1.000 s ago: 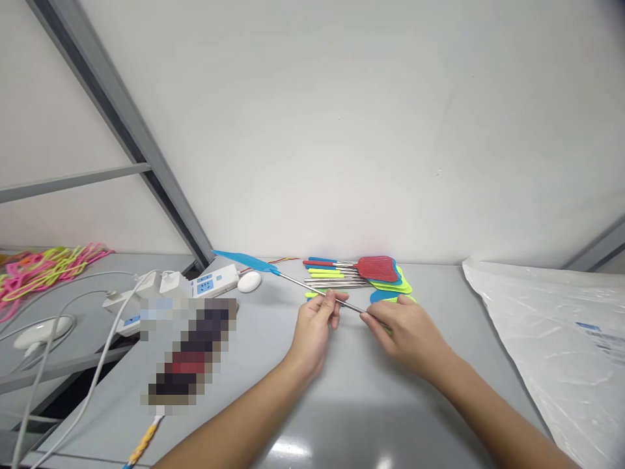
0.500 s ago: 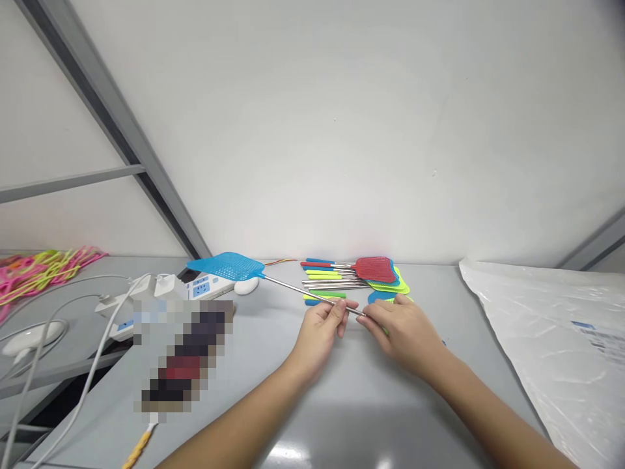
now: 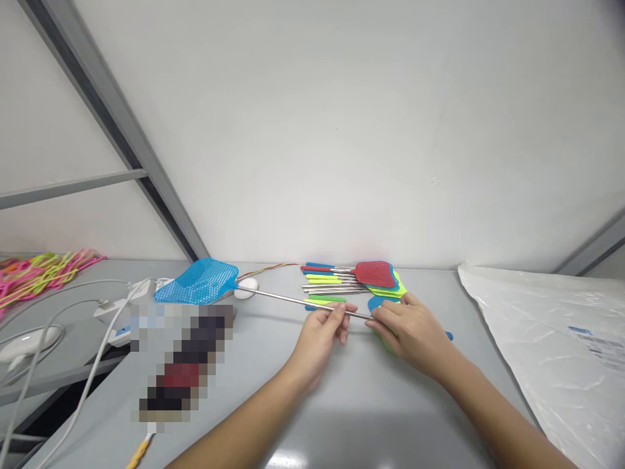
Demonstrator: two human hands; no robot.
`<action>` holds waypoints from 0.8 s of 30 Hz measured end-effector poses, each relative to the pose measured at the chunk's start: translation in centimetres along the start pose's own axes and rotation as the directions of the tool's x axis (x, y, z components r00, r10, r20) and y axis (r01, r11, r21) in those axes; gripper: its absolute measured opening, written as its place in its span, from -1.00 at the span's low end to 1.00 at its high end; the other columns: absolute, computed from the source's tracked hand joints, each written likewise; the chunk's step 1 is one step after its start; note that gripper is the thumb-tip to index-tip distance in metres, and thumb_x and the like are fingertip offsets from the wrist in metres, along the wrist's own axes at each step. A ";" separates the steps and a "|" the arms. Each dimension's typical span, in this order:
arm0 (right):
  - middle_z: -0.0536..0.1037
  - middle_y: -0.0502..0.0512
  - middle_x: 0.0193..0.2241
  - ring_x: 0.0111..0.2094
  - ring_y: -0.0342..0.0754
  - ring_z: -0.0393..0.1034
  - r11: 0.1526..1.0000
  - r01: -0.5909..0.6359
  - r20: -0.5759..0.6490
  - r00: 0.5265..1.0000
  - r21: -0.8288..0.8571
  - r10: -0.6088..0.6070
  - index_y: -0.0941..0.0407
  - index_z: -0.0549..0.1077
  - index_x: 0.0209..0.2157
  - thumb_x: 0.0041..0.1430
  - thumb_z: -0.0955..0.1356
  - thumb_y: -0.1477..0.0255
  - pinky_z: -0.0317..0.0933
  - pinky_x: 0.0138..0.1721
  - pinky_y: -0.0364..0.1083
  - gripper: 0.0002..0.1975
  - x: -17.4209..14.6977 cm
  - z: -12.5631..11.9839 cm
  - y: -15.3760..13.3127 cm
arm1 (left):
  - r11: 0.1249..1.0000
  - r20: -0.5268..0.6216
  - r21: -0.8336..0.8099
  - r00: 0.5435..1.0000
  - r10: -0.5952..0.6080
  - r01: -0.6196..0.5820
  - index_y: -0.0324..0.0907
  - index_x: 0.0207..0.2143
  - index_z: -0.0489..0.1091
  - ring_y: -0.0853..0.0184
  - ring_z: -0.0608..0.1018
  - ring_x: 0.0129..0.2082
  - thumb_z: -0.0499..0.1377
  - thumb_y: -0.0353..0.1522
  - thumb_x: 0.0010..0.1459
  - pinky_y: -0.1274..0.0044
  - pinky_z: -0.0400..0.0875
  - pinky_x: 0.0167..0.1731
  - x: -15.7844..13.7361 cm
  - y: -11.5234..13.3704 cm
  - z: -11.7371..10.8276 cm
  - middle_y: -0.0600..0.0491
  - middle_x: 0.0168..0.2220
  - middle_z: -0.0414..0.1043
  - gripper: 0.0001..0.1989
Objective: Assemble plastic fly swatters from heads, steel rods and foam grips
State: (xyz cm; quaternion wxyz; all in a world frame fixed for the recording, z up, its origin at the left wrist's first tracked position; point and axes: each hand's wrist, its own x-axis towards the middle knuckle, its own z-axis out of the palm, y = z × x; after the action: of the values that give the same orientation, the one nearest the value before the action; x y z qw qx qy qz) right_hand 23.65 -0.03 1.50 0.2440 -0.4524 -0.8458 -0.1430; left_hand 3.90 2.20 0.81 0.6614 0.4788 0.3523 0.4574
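A blue fly swatter (image 3: 202, 281) with a thin metal rod is held across the table, its mesh head out to the left. My left hand (image 3: 319, 339) pinches the rod around its middle. Closed on the handle end, my right hand (image 3: 415, 332) hides most of the grip; a blue tip shows beyond it. Behind my hands lies a pile of telescopic fly swatters with a red head (image 3: 375, 274) on top and yellow and blue ones beneath. Their coloured handles (image 3: 322, 279) point left. Part of another blue head (image 3: 375, 302) shows beside my right fingers.
A clear plastic bag (image 3: 547, 352) lies on the right. At the left are a power strip (image 3: 122, 331) with white cables, a white mouse (image 3: 247, 288), a pixelated object (image 3: 190, 365) with a yellow cord, and pink and yellow strands (image 3: 43, 273). A white wall (image 3: 342, 130) stands behind.
The swatter's head has moved left and slightly down, and more rod shows between it and my left hand. My right hand has shifted slightly right; its blue handle tip is now clearer.
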 end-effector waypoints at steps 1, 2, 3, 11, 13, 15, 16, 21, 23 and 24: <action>0.41 -0.03 -0.54 -0.53 -0.18 0.16 1.000 0.005 0.003 1.000 0.001 -0.005 0.11 0.36 -0.43 0.33 0.18 0.37 -0.11 -0.35 -0.09 -0.73 0.1 0.0 -0.1 | 1.000 -0.009 0.023 1.000 0.014 -0.013 -0.25 -0.43 0.47 0.46 0.26 -0.55 0.16 -0.11 0.12 0.55 0.15 -0.42 0.0 -0.1 -0.1 0.07 -0.49 0.29 -0.64; 0.41 -0.03 -0.54 -0.53 -0.18 0.17 1.000 0.005 0.004 1.000 0.005 -0.005 0.11 0.37 -0.42 0.33 0.18 0.37 -0.11 -0.35 -0.09 -0.74 0.2 -0.1 -0.3 | 0.999 -0.025 0.034 0.999 0.036 -0.035 -0.25 -0.46 0.47 0.45 0.26 -0.54 0.16 -0.12 0.13 0.54 0.15 -0.42 0.0 0.0 -0.2 0.06 -0.50 0.29 -0.64; 0.42 -0.03 -0.53 -0.52 -0.18 0.18 1.000 0.002 0.003 1.000 0.010 -0.002 0.11 0.37 -0.41 0.33 0.18 0.37 -0.11 -0.34 -0.09 -0.74 0.3 -0.2 -0.4 | 0.998 -0.045 0.033 0.997 0.060 -0.059 -0.25 -0.45 0.47 0.45 0.26 -0.54 0.16 -0.13 0.13 0.54 0.15 -0.42 0.0 0.1 -0.3 0.06 -0.51 0.29 -0.65; 0.40 -0.03 -0.54 -0.52 -0.17 0.12 0.999 -0.045 0.003 0.999 0.030 0.045 0.11 0.35 -0.41 0.33 0.18 0.38 -0.13 -0.35 -0.08 -0.75 0.3 -0.7 0.1 | 0.985 -0.187 -0.068 0.972 0.141 -0.156 -0.22 -0.32 0.49 0.49 0.22 -0.60 0.16 -0.16 0.14 0.57 0.09 -0.48 0.3 1.5 -1.1 0.15 -0.55 0.18 -0.71; 0.39 -0.04 -0.54 -0.52 -0.17 0.10 0.999 -0.049 0.011 0.999 0.025 0.048 0.11 0.35 -0.42 0.32 0.18 0.39 -0.13 -0.35 -0.08 -0.76 0.2 -0.7 0.2 | 0.983 -0.190 -0.071 0.970 0.152 -0.168 -0.22 -0.33 0.49 0.49 0.23 -0.59 0.15 -0.18 0.15 0.57 0.09 -0.47 0.5 1.4 -1.2 0.14 -0.55 0.18 -0.72; 0.38 -0.04 -0.54 -0.52 -0.17 0.09 0.999 -0.051 0.014 0.999 0.014 0.051 0.11 0.35 -0.42 0.32 0.18 0.39 -0.13 -0.35 -0.08 -0.76 0.1 -0.7 0.3 | 0.986 -0.171 -0.043 0.973 0.154 -0.163 -0.22 -0.32 0.49 0.48 0.24 -0.57 0.14 -0.18 0.17 0.57 0.11 -0.46 0.6 1.1 -1.2 0.13 -0.55 0.19 -0.71; 0.38 -0.03 -0.54 -0.52 -0.16 0.09 0.999 -0.050 0.011 0.999 0.007 0.050 0.11 0.36 -0.42 0.32 0.18 0.40 -0.13 -0.35 -0.08 -0.76 0.1 -0.6 0.3 | 0.988 -0.151 -0.020 0.978 0.146 -0.151 -0.23 -0.30 0.49 0.47 0.25 -0.56 0.14 -0.18 0.17 0.57 0.12 -0.45 0.6 0.9 -1.1 0.12 -0.54 0.21 -0.70; 0.40 -0.03 -0.53 -0.51 -0.16 0.15 0.999 -0.039 0.000 0.999 0.001 0.039 0.10 0.39 -0.39 0.31 0.19 0.38 -0.11 -0.33 -0.08 -0.77 0.2 -0.4 0.1 | 0.995 -0.024 0.078 0.998 0.055 -0.053 -0.23 -0.21 0.50 0.42 0.31 -0.56 0.14 -0.14 0.15 0.55 0.20 -0.44 0.5 0.2 -0.3 0.08 -0.52 0.29 -0.64; 0.41 -0.02 -0.51 -0.50 -0.15 0.17 0.999 -0.040 0.002 0.999 -0.004 0.040 0.09 0.41 -0.33 0.31 0.20 0.38 -0.10 -0.33 -0.08 -0.79 0.4 -0.3 -0.2 | 0.996 -0.007 0.081 0.999 0.038 -0.038 -0.23 -0.23 0.51 0.41 0.34 -0.55 0.14 -0.12 0.14 0.54 0.24 -0.43 0.4 0.2 -0.2 0.05 -0.49 0.33 -0.63; 0.42 -0.02 -0.50 -0.50 -0.15 0.17 0.999 -0.040 0.005 0.999 -0.008 0.040 0.09 0.41 -0.28 0.32 0.20 0.38 -0.10 -0.33 -0.08 -0.80 0.4 -0.2 -0.3 | 0.996 -0.004 0.079 0.999 0.036 -0.035 -0.23 -0.23 0.51 0.40 0.35 -0.54 0.14 -0.12 0.14 0.53 0.25 -0.42 0.5 0.2 -0.2 0.04 -0.49 0.34 -0.63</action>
State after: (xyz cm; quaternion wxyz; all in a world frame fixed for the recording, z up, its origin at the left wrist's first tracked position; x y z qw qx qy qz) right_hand 23.28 0.03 1.91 0.2429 -0.4706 -0.8366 -0.1404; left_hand 3.81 2.72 0.93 0.6328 0.5095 0.3633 0.4561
